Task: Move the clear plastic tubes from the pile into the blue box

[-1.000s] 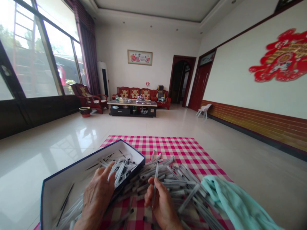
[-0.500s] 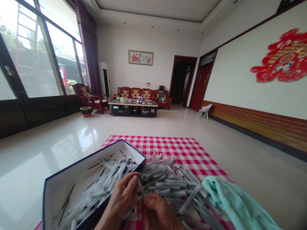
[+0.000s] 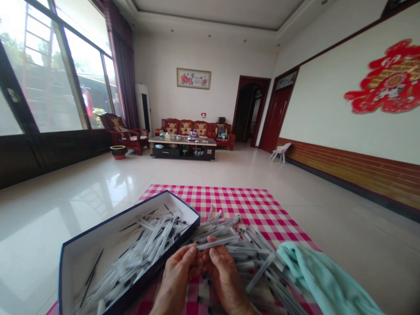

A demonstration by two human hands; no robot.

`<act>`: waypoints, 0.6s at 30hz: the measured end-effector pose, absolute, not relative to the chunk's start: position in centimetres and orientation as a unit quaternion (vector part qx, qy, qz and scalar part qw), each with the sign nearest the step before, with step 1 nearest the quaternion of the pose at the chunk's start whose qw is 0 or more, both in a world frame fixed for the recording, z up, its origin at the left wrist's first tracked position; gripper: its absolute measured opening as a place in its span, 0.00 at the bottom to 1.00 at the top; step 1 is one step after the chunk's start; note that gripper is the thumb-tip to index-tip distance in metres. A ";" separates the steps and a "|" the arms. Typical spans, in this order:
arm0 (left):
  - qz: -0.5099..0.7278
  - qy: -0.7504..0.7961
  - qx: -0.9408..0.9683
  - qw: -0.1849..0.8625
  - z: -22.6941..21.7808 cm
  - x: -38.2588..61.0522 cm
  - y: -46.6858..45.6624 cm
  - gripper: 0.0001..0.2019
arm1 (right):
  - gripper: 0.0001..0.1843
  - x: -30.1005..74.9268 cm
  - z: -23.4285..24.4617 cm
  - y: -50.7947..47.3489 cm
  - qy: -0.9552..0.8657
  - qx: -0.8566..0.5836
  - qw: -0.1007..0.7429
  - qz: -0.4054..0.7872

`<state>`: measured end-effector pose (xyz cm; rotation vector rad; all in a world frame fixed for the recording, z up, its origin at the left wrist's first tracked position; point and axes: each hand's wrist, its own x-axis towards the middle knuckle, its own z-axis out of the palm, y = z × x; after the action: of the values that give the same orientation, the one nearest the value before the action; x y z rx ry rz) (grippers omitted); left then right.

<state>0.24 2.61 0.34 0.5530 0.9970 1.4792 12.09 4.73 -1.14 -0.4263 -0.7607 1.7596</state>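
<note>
Between my hands a translucent pen (image 3: 218,242) lies almost level, over the near side of a pile. My left hand (image 3: 179,273) pinches its left end between thumb and fingers. My right hand (image 3: 225,275) grips the pen further along, thumb on the near side and fingers behind. To the right spreads a heap of similar pens (image 3: 262,251) with dark ends. On the left stands a shallow white box with a blue rim (image 3: 114,218), holding loose clear pen barrels (image 3: 157,236) and thin dark refills (image 3: 93,269).
A pink and white checked cloth (image 3: 236,199) covers the table. At its right edge lies a crumpled mint-green cloth (image 3: 323,275). Across the tiled floor are a coffee table (image 3: 182,148), a red wooden sofa (image 3: 179,124) and a small chair (image 3: 280,152).
The pen has turned from steeply slanted to nearly level. My right hand has risen and moved right, and my left hand has shifted slightly right.
</note>
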 end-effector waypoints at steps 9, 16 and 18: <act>0.570 0.529 0.502 0.379 -1.5 0.1 2.6 0.17 | 0.09 12.2 -1.7 5.3 -0.353 -0.283 0.577 0.680; 0.501 0.600 0.605 0.154 -0.4 0.5 1.6 0.16 | 0.11 12.1 -2.1 5.2 -0.349 -0.309 0.571 0.676; 0.490 0.622 0.584 0.178 -0.8 0.5 1.8 0.19 | 0.11 12.0 -2.1 5.1 -0.353 -0.297 0.566 0.684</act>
<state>0.53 1.77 -0.82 1.6516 1.7591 1.3869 11.96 5.09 -2.06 -0.6977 -0.8291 1.6070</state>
